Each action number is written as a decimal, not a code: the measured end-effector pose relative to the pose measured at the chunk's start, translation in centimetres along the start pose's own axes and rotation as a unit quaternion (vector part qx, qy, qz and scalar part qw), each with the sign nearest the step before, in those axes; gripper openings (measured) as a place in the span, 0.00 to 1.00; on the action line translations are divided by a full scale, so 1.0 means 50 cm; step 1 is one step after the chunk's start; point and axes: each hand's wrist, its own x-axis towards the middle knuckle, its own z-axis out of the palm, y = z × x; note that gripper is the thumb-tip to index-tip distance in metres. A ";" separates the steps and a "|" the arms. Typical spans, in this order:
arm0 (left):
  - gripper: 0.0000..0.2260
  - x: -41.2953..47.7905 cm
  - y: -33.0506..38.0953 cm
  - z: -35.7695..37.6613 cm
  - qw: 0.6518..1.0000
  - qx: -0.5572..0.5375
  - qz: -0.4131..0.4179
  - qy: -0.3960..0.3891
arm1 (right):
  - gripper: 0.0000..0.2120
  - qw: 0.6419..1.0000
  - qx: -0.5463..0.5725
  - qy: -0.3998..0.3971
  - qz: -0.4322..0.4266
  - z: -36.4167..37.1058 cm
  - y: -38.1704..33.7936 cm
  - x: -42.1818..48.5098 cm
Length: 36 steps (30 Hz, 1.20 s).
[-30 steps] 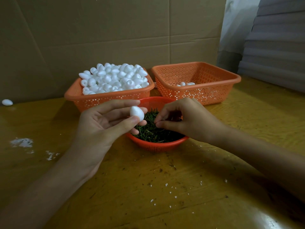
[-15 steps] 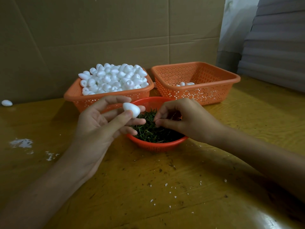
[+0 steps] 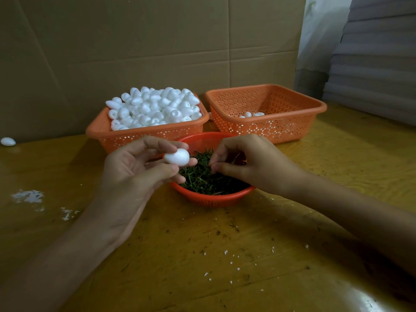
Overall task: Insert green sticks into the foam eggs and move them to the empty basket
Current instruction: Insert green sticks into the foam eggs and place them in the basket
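Head view: egg in the left hand, right hand in the sticks

The left hand [image 3: 135,170] grips one foam egg [image 3: 177,156] between thumb and fingertips, lying sideways just above the near-left rim of the red bowl [image 3: 211,199]. The right hand [image 3: 252,167] is curled over that bowl, thumb and forefinger pinching into the green sticks [image 3: 202,181] heaped inside. Behind the bowl stand two orange baskets. The left basket [image 3: 144,134] is piled with white eggs [image 3: 155,106], and the right basket [image 3: 281,129] holds only a few [image 3: 252,114]. White crumbs [image 3: 28,196] dot the wooden surface [image 3: 225,244], and a stray egg [image 3: 8,141] lies far left by the cardboard wall [image 3: 157,41].
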 end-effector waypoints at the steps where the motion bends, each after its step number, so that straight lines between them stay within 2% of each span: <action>1: 0.09 0.000 0.000 0.001 1.000 0.001 0.001 0.001 | 0.03 1.000 -0.001 0.000 0.000 0.000 -0.001 0.000; 7: 0.10 0.001 0.005 0.008 1.000 0.003 0.001 0.024 | 0.04 1.000 -0.005 -0.002 0.001 0.000 -0.003 -0.001; 13: 0.20 0.003 0.012 0.015 0.999 -0.007 -0.018 0.036 | 0.04 1.000 -0.005 0.000 0.002 0.001 -0.001 0.000; 29: 0.10 0.002 0.004 0.015 0.999 0.015 -0.003 0.052 | 0.04 1.000 -0.006 0.002 -0.002 0.002 0.001 0.001; 36: 0.16 0.001 -0.005 0.009 0.998 0.028 0.025 0.043 | 0.04 1.000 -0.004 0.002 0.003 0.002 -0.003 0.000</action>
